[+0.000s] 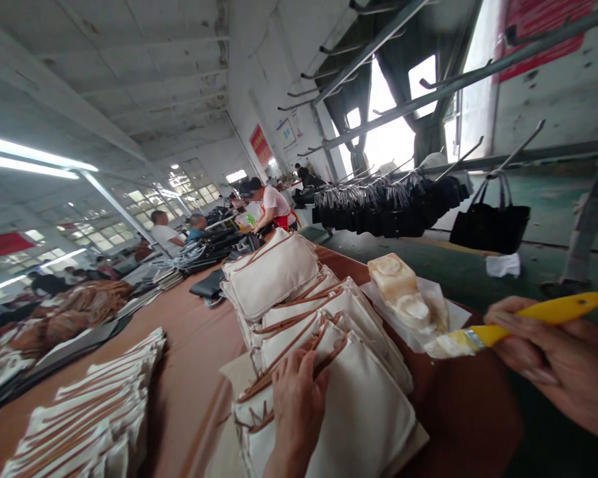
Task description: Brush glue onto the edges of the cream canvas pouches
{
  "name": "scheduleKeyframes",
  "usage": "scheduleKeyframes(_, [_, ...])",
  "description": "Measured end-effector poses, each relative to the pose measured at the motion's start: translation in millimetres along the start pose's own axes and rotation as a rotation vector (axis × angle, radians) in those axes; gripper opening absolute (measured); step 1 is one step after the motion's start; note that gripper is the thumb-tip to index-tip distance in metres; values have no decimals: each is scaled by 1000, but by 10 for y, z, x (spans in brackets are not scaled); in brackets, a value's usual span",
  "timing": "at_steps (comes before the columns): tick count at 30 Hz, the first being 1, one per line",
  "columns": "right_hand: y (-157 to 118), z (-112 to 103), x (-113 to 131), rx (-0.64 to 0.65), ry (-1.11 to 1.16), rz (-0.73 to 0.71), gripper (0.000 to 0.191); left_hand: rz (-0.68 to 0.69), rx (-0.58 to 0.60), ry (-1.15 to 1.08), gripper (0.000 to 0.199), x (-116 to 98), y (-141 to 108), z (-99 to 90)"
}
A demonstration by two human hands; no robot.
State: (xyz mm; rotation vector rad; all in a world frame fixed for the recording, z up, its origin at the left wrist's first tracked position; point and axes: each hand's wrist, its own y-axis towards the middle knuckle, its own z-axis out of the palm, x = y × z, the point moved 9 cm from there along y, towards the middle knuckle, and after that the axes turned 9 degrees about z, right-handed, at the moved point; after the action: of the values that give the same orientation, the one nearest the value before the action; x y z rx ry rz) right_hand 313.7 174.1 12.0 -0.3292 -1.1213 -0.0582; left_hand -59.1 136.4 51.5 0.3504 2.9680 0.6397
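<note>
So the big brown counter [194, 318] carries an overlapping pile of cream pouches [279, 272] front and centre, with a crusty pale tub [389, 273] just right of it, contents hard to make out. The left hand [299, 398] lies on the nearest pouch [373, 398], fingers bent, tips too unclear to tell if it's pinching anything, while the right hand [553, 362], cut off at the frame edge, grips a yellow brush [543, 313]. My worry's the gunky-looking bristles [448, 345] out near that pale material: one careless swing or drip could smear it.

brown table [192, 375] | cream pouches [274, 275] — stacked | cream pieces [92, 401] — left | white sheet [457, 316]
</note>
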Motion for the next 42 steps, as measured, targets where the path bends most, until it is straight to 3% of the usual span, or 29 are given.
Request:
scheduleKeyframes(2, [-68,206,-18,107,22,2,33,21,-30,10,23,-161,99,20])
scheduleKeyframes(4, [-111,303,-60,146,16,0,32,37,14,-1,19,-283,190,122])
scheduleKeyframes(7, [-118,326,-125,167,-8,-4,31,-1,74,1,10,-331,278,251])
scheduleKeyframes(10, [-91,281,-159,177,-20,0,30,-32,45,40,8,-318,285,243])
scheduleKeyframes(13, [-66,224,-156,175,-22,1,30,33,-27,41,11,-369,188,137])
scheduleKeyframes(18, [-58,164,-126,174,-3,14,33,223,-327,50,8,-508,-226,-256])
scheduleKeyframes(23, [-68,149,-170,202,18,36,35,238,-343,146,15,-536,-447,-296])
scheduleKeyframes(29, [-133,155,-195,190,22,42,36,146,-264,138,19,-499,-248,-212])
scheduleKeyframes(32, [-157,162,-134,181,11,50,37,322,-245,110,22,-661,-229,-175])
scheduleKeyframes(35, [-146,153,-87,165,16,57,40,526,-79,65,32,-792,-328,-21])
scheduleKeyframes(38, [-123,140,-127,167,22,84,38,558,87,8,32,-740,-462,115])
scheduleKeyframes(42, [-121,51,-240,156,-9,89,36,528,133,17,29,-676,-598,173])
